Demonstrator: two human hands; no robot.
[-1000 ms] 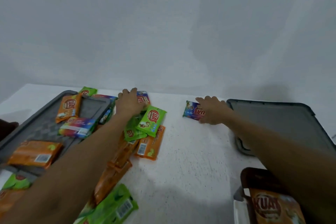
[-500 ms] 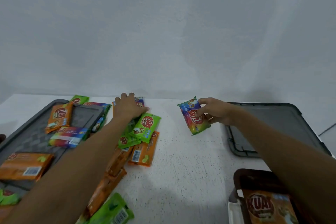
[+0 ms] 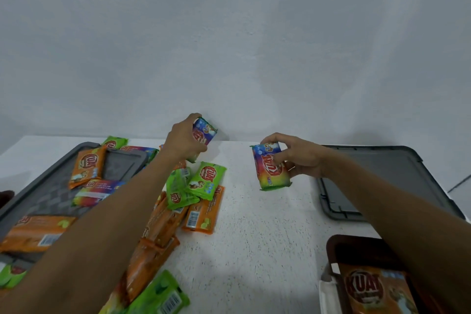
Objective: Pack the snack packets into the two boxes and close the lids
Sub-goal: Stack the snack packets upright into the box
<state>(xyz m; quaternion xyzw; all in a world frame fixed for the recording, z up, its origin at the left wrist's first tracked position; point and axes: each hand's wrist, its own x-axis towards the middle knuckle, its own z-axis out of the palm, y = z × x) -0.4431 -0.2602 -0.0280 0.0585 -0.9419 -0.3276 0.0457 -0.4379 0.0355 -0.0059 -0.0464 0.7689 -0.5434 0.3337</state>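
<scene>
Head view.
- Left hand (image 3: 184,139): fingers curled round a blue-and-red snack packet (image 3: 205,132), raised above the loose pile (image 3: 193,194) of green and orange packets on the white table (image 3: 254,237).
- Right hand (image 3: 299,158): thumb and fingers pinching a rainbow snack packet (image 3: 270,173), held near the right grey lid (image 3: 382,178).
- Left grey lid (image 3: 51,186): several packets lying on it.
- Brown box (image 3: 331,245), lower right: open, orange packet (image 3: 367,288) inside.

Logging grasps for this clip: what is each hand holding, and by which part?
Left hand grips a blue-red packet by its lower left part. Right hand pinches a rainbow packet along its right edge, thumb on the front.
</scene>
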